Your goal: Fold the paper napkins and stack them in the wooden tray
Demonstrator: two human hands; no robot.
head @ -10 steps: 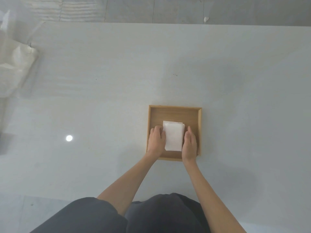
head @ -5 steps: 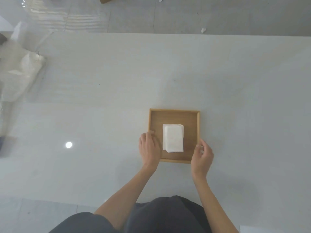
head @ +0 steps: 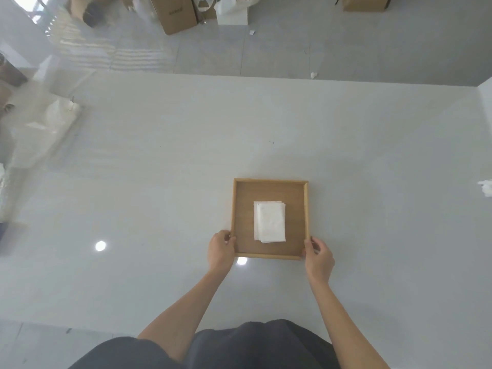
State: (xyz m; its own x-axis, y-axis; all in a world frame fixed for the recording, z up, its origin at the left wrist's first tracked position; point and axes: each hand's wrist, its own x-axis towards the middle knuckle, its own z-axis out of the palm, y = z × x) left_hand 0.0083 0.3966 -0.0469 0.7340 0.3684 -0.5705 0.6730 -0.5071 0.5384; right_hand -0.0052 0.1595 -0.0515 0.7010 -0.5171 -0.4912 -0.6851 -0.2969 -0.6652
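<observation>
Far out at ten o'clock on the worktop [head: 159, 198], a crumpled clear plastic bag [head: 57, 118] is lying near the edge. Nearer in, the left hand [head: 221, 249] is gripping the wooden tray [head: 269, 180] at about eight o'clock of its frame, its fingers curling against the left rim. The tray is sitting flat on the worktop, straight ahead of the person. The folded napkins [head: 269, 221] are lying in a small, slightly uneven pile at its centre, touching no wall. The right hand [head: 318, 255] is holding the tray at about four o'clock, fingers curling round the near right corner. Out at three o'clock, at the edge of view, a white scrap [head: 486, 188] is lying; whether it is another napkin I cannot tell. Folding and stacking are looking finished, so the step in hand is probably moving or squaring the tray. That is calling for both hands working together and keeping the tray level, so the loose pile is not sliding.
</observation>
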